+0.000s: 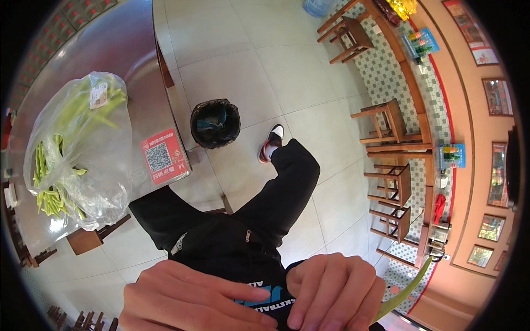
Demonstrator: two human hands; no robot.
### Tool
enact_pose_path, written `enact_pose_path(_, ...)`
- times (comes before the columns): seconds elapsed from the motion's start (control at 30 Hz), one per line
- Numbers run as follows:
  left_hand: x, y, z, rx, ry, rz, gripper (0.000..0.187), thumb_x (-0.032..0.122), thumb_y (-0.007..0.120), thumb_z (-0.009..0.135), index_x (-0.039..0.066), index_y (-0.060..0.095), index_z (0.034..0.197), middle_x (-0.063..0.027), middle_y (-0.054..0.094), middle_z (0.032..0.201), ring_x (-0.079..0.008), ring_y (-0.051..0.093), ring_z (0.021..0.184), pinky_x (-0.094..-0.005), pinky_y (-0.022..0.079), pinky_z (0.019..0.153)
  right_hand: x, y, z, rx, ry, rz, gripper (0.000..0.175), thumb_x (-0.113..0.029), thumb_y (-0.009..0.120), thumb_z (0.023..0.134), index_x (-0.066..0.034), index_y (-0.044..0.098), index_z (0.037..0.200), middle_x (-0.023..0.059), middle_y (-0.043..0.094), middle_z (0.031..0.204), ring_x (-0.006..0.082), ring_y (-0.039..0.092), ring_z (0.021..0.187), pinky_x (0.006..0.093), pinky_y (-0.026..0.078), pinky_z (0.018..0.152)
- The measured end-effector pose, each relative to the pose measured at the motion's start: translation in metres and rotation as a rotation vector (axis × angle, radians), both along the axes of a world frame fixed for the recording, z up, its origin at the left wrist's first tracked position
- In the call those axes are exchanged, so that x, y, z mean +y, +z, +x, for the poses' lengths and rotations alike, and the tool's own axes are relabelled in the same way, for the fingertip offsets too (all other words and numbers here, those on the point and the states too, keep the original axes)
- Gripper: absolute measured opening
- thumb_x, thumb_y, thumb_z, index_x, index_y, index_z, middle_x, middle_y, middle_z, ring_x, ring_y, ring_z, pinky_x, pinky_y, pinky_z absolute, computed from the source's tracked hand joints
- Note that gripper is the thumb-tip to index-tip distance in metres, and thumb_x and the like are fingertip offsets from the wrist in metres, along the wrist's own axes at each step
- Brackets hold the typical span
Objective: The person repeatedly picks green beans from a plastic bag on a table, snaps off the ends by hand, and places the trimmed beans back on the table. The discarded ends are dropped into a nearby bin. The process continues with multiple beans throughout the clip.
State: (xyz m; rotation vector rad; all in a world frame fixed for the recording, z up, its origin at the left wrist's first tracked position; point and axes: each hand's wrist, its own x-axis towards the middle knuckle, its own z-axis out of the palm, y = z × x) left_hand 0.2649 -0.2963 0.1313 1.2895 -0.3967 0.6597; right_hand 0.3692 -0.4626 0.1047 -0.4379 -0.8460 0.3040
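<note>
At the bottom of the view, both hands are raised close to the camera in front of my black clothing. My right hand point(335, 293) is closed on a long green bean point(403, 291), whose curved end sticks out past the hand to the right. Beside it is my left hand point(194, 298), fingers curled and pointing at the right hand. Its fingertips run below the frame's edge, so whether they hold part of the bean is hidden. A clear plastic bag point(105, 165) lies on the table to the left, with long green beans point(49, 200) in and at its mouth.
The shiny table point(136, 91) bears a red printed code sticker point(166, 156) at its corner. A black-lined bin point(215, 124) stands on the tiled floor near my foot point(271, 143). Wooden stools point(391, 120) line the right wall, and a blue water bottle point(318, 6) is at the top.
</note>
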Motion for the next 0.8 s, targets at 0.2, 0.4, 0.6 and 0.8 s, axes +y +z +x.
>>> enact_pose_path(0.2, 0.001, 0.002, -0.002, -0.066, 0.01, -0.082, 0.019, 0.015, 0.081, 0.094, -0.003, 0.078, 0.093, -0.0224, 0.079, 0.091, -0.0306, 0.081, 0.08, -0.0492, 0.068, 0.078, -0.004, 0.004, 0.003, -0.03, 0.116, -0.006, 0.03, -0.026, 0.075, 0.104, 0.0007, 0.069, 0.115, 0.0172, 0.069, 0.108, 0.0279, 0.075, 0.086, 0.0383, 0.069, 0.075)
enact_pose_path(0.4, -0.011, 0.001, 0.003, -0.084, 0.058, -0.217, 0.021, 0.015, 0.082, 0.094, -0.003, 0.078, 0.085, -0.0216, 0.078, 0.083, -0.0294, 0.08, 0.072, -0.046, 0.068, 0.071, 0.002, 0.01, -0.006, 0.07, 0.045, 0.01, 0.029, -0.026, 0.075, 0.103, 0.0014, 0.07, 0.113, 0.0184, 0.071, 0.105, 0.0286, 0.075, 0.084, 0.0393, 0.07, 0.074)
enact_pose_path(0.6, -0.014, -0.001, 0.001, -0.082, 0.061, -0.268, 0.02, 0.015, 0.083, 0.094, -0.002, 0.078, 0.086, -0.0217, 0.078, 0.082, -0.0288, 0.08, 0.071, -0.0459, 0.068, 0.071, -0.011, 0.011, 0.0, 0.054, 0.2, -0.119, 0.028, -0.025, 0.076, 0.103, 0.0008, 0.07, 0.113, 0.0182, 0.07, 0.104, 0.0296, 0.076, 0.083, 0.0402, 0.07, 0.075)
enact_pose_path(0.8, -0.01, -0.001, 0.002, -0.052, 0.07, -0.196, 0.017, 0.015, 0.081, 0.097, -0.001, 0.078, 0.093, -0.021, 0.079, 0.086, -0.0295, 0.081, 0.074, -0.0477, 0.068, 0.076, -0.009, 0.005, -0.001, 0.027, 0.178, -0.096, 0.029, -0.026, 0.075, 0.104, 0.0007, 0.068, 0.115, 0.0186, 0.069, 0.107, 0.0303, 0.077, 0.086, 0.0416, 0.07, 0.076)
